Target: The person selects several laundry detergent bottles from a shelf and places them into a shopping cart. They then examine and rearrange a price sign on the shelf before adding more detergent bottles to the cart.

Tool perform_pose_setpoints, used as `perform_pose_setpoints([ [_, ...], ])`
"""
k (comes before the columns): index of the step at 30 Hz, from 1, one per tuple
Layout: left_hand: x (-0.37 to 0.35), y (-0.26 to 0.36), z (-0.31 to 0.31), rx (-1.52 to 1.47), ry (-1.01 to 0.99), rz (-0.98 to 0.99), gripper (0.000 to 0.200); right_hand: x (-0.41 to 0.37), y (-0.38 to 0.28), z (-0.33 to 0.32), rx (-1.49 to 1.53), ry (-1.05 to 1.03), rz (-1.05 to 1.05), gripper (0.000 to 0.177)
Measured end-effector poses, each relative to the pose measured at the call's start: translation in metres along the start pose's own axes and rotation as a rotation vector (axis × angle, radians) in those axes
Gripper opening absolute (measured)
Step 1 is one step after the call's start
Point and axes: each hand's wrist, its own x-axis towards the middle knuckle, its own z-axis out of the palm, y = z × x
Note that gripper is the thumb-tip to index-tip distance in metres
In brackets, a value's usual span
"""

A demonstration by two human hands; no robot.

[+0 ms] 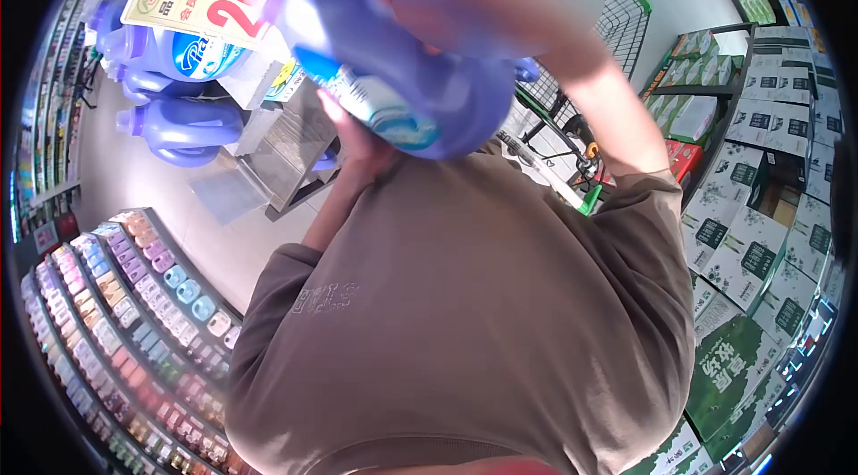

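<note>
Purple bottle (469, 104) held up, tilted, before a brown top (474, 296); left grip (359, 137) closed against its label side, right grip (487, 1) over its upper side, too blurred to tell if spread or clenched. Probably heavy if full, stiff-walled with slight give, slick when damp; best held palm beneath, fingers round a narrower part. Rounded glossy plastic, soft matte cloth, open wire-mesh cart (630, 28) beyond.

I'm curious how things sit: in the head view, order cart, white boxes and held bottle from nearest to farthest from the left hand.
1. Bottle: touching the left hand.
2. Cart: to the right.
3. White boxes: far right.
</note>
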Motion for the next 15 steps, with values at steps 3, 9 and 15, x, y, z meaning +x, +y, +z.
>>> perform_pose_setpoints([
  [3,-0.004,-0.010,0.024,0.233,-0.138,0.048,0.076,-0.021,0.004,-0.053,0.686,-0.338,0.085,0.039],
  [9,-0.007,-0.014,0.059,0.356,-0.092,-0.203,0.075,-0.066,0.019,-0.099,0.656,-0.150,0.064,0.046],
  [15,0.012,-0.039,0.078,0.232,-0.239,-0.285,0.064,-0.120,0.027,-0.036,0.685,-0.138,-0.190,0.042],
])
